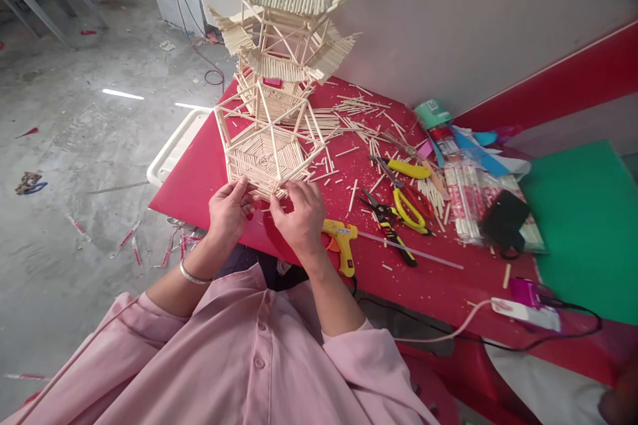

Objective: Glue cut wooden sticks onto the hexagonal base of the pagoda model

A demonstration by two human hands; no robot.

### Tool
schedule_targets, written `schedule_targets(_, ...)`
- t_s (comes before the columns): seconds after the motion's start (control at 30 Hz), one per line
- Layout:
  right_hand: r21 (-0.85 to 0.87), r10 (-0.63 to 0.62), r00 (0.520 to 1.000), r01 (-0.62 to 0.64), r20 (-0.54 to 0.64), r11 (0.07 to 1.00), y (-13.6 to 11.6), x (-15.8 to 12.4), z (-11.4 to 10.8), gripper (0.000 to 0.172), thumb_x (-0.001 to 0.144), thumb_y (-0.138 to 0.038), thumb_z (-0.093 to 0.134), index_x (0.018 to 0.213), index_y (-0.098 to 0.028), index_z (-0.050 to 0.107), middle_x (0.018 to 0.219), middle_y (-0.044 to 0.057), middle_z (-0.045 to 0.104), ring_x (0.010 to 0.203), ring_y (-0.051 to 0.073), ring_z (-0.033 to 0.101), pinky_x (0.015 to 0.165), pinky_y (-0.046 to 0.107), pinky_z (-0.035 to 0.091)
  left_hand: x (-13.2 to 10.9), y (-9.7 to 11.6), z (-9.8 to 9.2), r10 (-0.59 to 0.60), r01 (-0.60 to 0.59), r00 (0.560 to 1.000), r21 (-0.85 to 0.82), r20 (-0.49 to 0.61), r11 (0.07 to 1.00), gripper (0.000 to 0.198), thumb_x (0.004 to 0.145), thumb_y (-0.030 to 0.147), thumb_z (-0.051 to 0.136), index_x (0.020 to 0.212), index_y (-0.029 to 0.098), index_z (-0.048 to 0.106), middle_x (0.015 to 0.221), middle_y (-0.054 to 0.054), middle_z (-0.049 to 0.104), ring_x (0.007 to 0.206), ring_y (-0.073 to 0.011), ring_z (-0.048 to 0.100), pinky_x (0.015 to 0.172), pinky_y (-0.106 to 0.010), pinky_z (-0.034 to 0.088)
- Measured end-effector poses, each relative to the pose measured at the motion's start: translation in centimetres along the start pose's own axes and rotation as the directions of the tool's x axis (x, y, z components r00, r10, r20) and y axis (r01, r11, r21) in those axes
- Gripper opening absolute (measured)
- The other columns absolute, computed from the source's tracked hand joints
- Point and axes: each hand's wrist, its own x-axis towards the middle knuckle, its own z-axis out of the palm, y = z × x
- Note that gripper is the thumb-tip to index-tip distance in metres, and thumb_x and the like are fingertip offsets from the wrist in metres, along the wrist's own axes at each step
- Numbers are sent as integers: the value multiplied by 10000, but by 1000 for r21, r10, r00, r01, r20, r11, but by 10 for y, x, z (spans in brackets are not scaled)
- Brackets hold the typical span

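A hexagonal frame of pale wooden sticks (272,125), with a base of sticks laid in rings, stands at the near side of the red table. My left hand (230,209) pinches its front left edge between thumb and fingers. At the front corner, the thumb and fingers of my right hand (302,216) close on the frame near the foot of an upright. Any small stick between the fingertips is too fine to make out. Behind it rises a tiered stick pagoda (294,33) with slatted, flared roofs.
A yellow glue gun (343,246) lies right of my right hand, beside a clear glue stick (413,251). Black-and-yellow cutters (391,229), yellow-handled pliers (409,168), loose sticks (359,123) and bagged sticks (463,196) spread rightward. A power strip (526,314) with cables sits near the front edge.
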Motion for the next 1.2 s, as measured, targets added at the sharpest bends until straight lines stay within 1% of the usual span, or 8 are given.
schedule_targets(0.17, -12, 42, 999, -42, -28, 999, -5, -2, 4, 90, 899, -240, 581, 962, -225, 644, 939, 75, 708, 876, 235, 602, 836, 405, 499, 0, -1, 0, 0, 0, 1000, -8, 6, 1000, 312, 656, 342, 867, 725, 136, 642, 684, -19, 678, 505, -107, 648, 377, -161, 435)
schedule_targets(0.43, -35, 26, 999, -27, -47, 999, -5, -2, 5, 49, 893, -240, 602, 928, -219, 629, 935, 78, 715, 851, 229, 602, 789, 383, 498, 1, 0, 0, -7, 8, 1000, -21, 9, 1000, 326, 643, 341, 873, 732, 125, 645, 698, -22, 681, 506, -113, 651, 367, -176, 430)
schedule_targets(0.7, 16, 21, 999, -20, -49, 1000, -6, -2, 2, 78, 889, -249, 598, 949, -213, 633, 936, 76, 714, 862, 230, 605, 796, 382, 495, 0, -1, 1, 1, -1, 1000, -4, 9, 1000, 324, 683, 357, 858, 726, 131, 630, 685, -22, 674, 508, -105, 650, 370, -164, 413)
schedule_targets(0.9, 36, 14, 999, -13, -35, 999, -5, -2, 0, 107, 877, -240, 578, 960, -212, 640, 935, 84, 712, 849, 240, 597, 783, 398, 487, 0, -3, 0, 5, -5, 1000, -19, 7, 1000, 341, 673, 383, 865, 726, 136, 635, 680, -19, 672, 504, -107, 647, 365, -169, 418)
schedule_targets(1.03, 44, 2, 999, -1, -37, 999, -4, -2, 0, 100, 868, -228, 579, 948, -207, 634, 925, 84, 714, 846, 240, 601, 777, 392, 485, 1, -3, 0, -7, 7, 1000, -33, 3, 999, 345, 660, 375, 872, 743, 134, 639, 680, -19, 675, 499, -108, 645, 358, -170, 418)
schedule_targets(1.2, 41, -9, 999, 11, -43, 999, -5, -2, 0, 108, 861, -214, 573, 951, -205, 632, 920, 82, 715, 834, 237, 602, 767, 390, 487, 2, -3, -1, -8, 8, 1000, -39, 11, 999, 331, 676, 363, 861, 756, 133, 638, 686, -21, 680, 501, -106, 647, 365, -170, 418)
